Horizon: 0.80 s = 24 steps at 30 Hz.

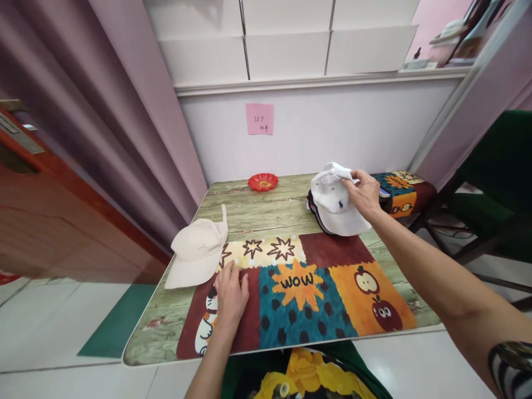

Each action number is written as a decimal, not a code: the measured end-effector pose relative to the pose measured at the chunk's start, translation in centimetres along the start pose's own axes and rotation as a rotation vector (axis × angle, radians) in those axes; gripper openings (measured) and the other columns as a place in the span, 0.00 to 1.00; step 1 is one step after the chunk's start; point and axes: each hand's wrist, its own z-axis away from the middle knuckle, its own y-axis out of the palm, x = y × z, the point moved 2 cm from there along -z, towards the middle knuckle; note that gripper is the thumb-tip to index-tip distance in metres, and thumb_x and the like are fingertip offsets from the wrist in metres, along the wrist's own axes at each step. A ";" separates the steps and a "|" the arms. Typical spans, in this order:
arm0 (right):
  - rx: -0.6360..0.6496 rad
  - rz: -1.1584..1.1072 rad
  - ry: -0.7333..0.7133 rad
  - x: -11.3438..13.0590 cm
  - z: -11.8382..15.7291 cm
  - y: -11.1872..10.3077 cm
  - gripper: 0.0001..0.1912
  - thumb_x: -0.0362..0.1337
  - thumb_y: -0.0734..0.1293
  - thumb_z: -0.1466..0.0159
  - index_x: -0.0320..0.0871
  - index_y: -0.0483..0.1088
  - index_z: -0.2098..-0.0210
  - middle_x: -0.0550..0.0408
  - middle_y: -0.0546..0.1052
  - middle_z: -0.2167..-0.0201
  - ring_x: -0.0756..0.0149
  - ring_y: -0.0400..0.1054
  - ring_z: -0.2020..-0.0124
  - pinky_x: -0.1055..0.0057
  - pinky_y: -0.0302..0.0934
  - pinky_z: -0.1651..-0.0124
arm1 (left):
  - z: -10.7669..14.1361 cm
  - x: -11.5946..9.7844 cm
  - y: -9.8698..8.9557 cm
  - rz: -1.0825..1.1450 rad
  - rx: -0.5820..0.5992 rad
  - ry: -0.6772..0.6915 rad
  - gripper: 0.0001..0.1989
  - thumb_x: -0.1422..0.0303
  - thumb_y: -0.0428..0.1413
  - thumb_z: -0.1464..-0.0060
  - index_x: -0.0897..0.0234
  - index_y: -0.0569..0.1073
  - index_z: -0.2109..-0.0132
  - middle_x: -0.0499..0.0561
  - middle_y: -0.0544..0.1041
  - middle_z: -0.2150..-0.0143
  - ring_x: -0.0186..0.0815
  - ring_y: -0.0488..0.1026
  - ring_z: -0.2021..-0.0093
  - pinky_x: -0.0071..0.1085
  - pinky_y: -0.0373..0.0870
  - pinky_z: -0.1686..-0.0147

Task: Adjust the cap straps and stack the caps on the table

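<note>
My right hand (362, 194) pinches the crown of a white cap (338, 208) with a small dark logo, at the right of the table. Beneath the white cap, the edge of a black cap (319, 217) shows. Fingers apart, my left hand (231, 291) rests on the left part of a colourful mat (303, 327) and holds nothing. Just beyond it, a cream cap (198, 249) lies at the table's left edge, its brim toward me and its strap sticking up at the back.
A red scalloped dish (263, 182) sits at the back of the wood-patterned table (153, 327). Behind it, a pink note (260, 119) is on the wall. Right of the table stand a second patterned surface (409, 197) and a dark green chair (494, 160). An orange-brown door (75, 221) is at left.
</note>
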 end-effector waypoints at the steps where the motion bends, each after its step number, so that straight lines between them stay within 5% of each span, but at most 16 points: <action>1: -0.012 -0.044 -0.026 0.7 0.2 -0.6 0.12 0.46 0.70 0.41 0.45 0.77 0.64 0.63 0.66 0.82 0.68 0.60 0.79 0.69 0.56 0.68 | -0.1 0.0 -0.1 0.033 -0.003 0.003 0.10 0.66 0.51 0.38 0.64 0.75 0.56 0.64 0.75 0.42 0.53 0.71 0.42 0.50 0.65 0.42; 7: -0.001 -0.314 -0.153 3.8 1.0 -3.2 0.11 0.47 0.71 0.38 0.46 0.74 0.64 0.64 0.62 0.81 0.70 0.55 0.79 0.71 0.53 0.72 | -1.4 -1.7 -0.6 0.502 0.068 -0.146 0.14 0.59 0.59 0.43 0.63 0.76 0.55 0.62 0.79 0.51 0.50 0.76 0.48 0.48 0.69 0.44; 11: 0.315 -0.612 -0.141 6.4 2.7 -3.9 0.13 0.47 0.73 0.40 0.46 0.72 0.65 0.58 0.73 0.71 0.68 0.65 0.72 0.71 0.59 0.70 | -2.9 -5.9 -1.1 1.131 0.279 -0.474 0.25 0.50 0.63 0.48 0.65 0.76 0.52 0.60 0.81 0.53 0.45 0.79 0.54 0.40 0.74 0.52; 16: 0.754 -0.745 -0.026 8.1 6.8 -3.2 0.13 0.46 0.75 0.41 0.44 0.74 0.64 0.57 0.74 0.70 0.69 0.65 0.71 0.73 0.60 0.70 | -5.4 -10.8 -2.4 1.748 0.455 -0.746 0.31 0.42 0.53 0.41 0.67 0.77 0.51 0.62 0.82 0.53 0.46 0.79 0.51 0.42 0.75 0.50; 20: 0.815 -0.754 0.128 7.1 9.3 -1.0 0.13 0.47 0.74 0.41 0.46 0.73 0.64 0.59 0.71 0.72 0.70 0.63 0.73 0.73 0.60 0.72 | -7.2 -11.3 -4.0 1.838 0.219 -0.892 0.10 0.65 0.61 0.41 0.63 0.78 0.54 0.53 0.83 0.55 0.39 0.79 0.52 0.34 0.75 0.49; 24: 0.670 -0.926 0.251 5.9 11.1 1.1 0.13 0.46 0.73 0.41 0.48 0.72 0.62 0.58 0.76 0.62 0.66 0.70 0.62 0.69 0.69 0.57 | -9.3 -11.5 -7.0 1.784 0.054 -0.671 0.11 0.74 0.65 0.50 0.65 0.78 0.58 0.50 0.83 0.59 0.33 0.79 0.58 0.26 0.74 0.55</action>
